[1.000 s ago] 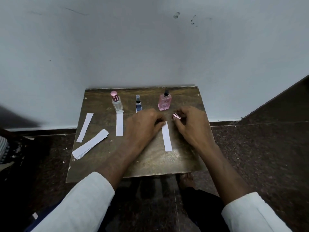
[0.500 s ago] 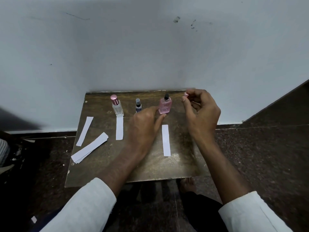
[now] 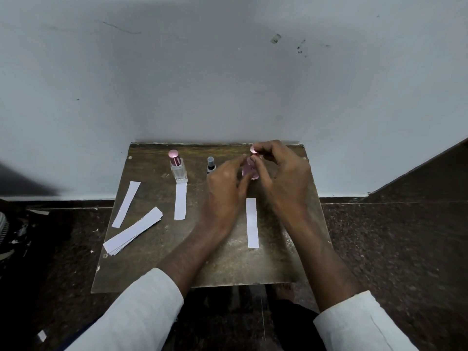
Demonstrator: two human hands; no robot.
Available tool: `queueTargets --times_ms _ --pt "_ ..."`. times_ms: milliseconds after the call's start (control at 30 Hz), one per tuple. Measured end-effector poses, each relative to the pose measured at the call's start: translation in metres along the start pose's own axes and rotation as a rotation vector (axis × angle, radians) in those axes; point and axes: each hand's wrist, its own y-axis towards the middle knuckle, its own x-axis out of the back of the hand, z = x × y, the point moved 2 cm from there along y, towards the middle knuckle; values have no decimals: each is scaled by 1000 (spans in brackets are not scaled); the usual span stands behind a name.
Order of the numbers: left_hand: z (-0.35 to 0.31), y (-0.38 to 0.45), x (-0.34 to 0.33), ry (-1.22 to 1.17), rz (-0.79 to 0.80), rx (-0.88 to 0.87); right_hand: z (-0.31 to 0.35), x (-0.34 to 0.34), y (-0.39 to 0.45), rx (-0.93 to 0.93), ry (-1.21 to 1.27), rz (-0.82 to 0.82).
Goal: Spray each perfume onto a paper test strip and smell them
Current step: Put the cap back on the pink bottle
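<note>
Nearest on the brown counter [image 3: 228, 269] lies a paper test strip [image 3: 252, 222], flat and lengthwise, just in front of the two hands. Further left are a loose stack of spare strips [image 3: 133, 231], a single strip [image 3: 126, 204] and another strip [image 3: 180, 201] whose far end touches a clear bottle [image 3: 178, 168] with its pink cap on.

The left hand [image 3: 224, 191] is cupped around the pink perfume bottle [image 3: 249, 171], thumb and fingers closed on its sides to steady it on the counter. The right hand [image 3: 283, 178] pinches a small pink cap [image 3: 254, 149] between thumb and fingertips, right above the bottle's neck; whether the cap is seated or just lifted clear I cannot tell. A small dark bottle [image 3: 210, 164] stands just left of the hands, uncapped, near the wall [image 3: 228, 84].

The pink bottle looks like glass: stiff, smooth, likely slippery and breakable if tipped off the counter, so holding its flat sides low down seems wise. The cap is light and easily dropped; a fingertip pinch suits it. The strips are thin and floppy, best lifted by one end
</note>
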Motion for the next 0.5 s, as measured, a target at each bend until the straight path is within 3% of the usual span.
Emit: queueTargets --times_ms 500 --pt "1 3 6 -40 19 -7 4 2 4 -61 -135 125"
